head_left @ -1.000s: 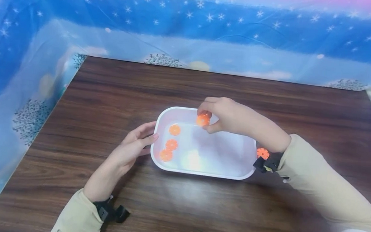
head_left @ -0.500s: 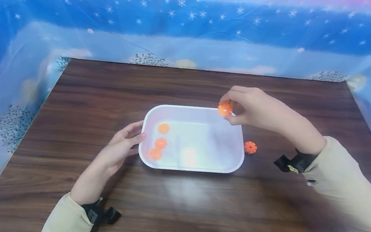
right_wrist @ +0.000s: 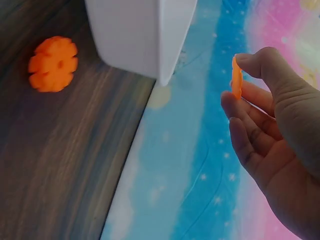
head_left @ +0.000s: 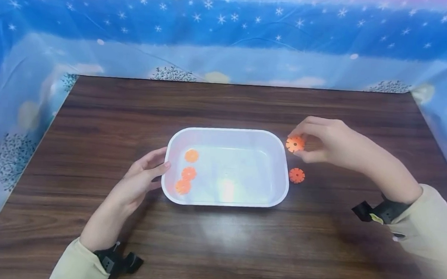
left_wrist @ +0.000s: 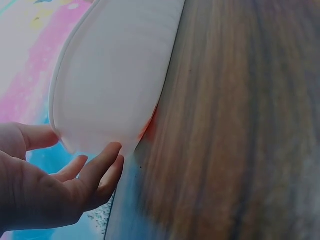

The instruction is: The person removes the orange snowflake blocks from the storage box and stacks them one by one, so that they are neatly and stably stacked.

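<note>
In the head view a white plastic tub (head_left: 224,206) stands mid-table with three notched orange plastic discs (head_left: 191,156) inside at its left end. My left hand (head_left: 139,181) holds that end, thumb at the rim and fingers against the outer wall, as the left wrist view also shows. Just beyond the tub's right end, my right hand (head_left: 328,142) pinches a notched orange disc (head_left: 295,144) between thumb and fingers. The right wrist view has this pinched disc (right_wrist: 237,77) edge-on. Below it, another orange disc (head_left: 296,175) lies on the table beside the tub.
A dark wood-grain table (head_left: 216,247) bears everything. Blue snowflake-patterned cloth (head_left: 230,36) hangs behind its far edge and along the sides. Each wrist wears a black strapped camera.
My right hand has moved right with the pinched disc, from over the tub to outside its right end. My left hand keeps its place at the tub; the head view has shifted slightly.
</note>
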Tool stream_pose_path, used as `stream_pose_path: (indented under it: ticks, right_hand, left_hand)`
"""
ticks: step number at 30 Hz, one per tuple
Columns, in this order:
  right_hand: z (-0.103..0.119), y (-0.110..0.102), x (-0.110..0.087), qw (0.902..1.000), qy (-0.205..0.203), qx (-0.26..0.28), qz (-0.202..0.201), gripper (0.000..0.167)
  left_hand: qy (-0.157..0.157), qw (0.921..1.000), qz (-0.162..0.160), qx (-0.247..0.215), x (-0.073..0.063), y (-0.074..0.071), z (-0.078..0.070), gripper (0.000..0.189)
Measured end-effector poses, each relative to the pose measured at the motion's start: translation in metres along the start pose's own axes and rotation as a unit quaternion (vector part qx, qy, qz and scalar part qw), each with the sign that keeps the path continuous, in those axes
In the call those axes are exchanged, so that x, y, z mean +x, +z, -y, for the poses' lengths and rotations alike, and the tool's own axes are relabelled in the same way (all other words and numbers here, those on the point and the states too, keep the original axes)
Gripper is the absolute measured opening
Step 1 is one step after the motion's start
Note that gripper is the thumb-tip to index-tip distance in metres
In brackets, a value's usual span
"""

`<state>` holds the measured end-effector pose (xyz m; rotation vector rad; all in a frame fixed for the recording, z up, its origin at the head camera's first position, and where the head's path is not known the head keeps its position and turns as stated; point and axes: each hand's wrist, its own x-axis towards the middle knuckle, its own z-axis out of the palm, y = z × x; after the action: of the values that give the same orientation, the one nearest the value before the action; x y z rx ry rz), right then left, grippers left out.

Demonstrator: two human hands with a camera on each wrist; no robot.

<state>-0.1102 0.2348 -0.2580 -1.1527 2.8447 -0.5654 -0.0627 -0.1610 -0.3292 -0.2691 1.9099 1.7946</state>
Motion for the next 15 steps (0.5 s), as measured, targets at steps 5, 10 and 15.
stream_pose_path:
  ticks: [5, 10, 15]
  right_hand:
    - [-0.012, 0.006, -0.015, 0.9993, -0.020, -0.005, -0.032, 0.037]
    - [-0.024, 0.015, -0.026, 0.9978, -0.035, -0.007, -0.055, 0.036]
    - [-0.033, 0.024, -0.037, 0.9987, -0.021, -0.002, -0.046, 0.034]
  left_hand:
    - [-0.006, 1.0000, 0.003, -0.006, -0.001, -0.001, -0.001, 0.059]
    - [-0.009, 0.9999, 0.007, -0.008, -0.001, -0.001, -0.001, 0.059]
    - [-0.009, 0.9999, 0.007, -0.004, 0.000, 0.001, 0.000, 0.060]
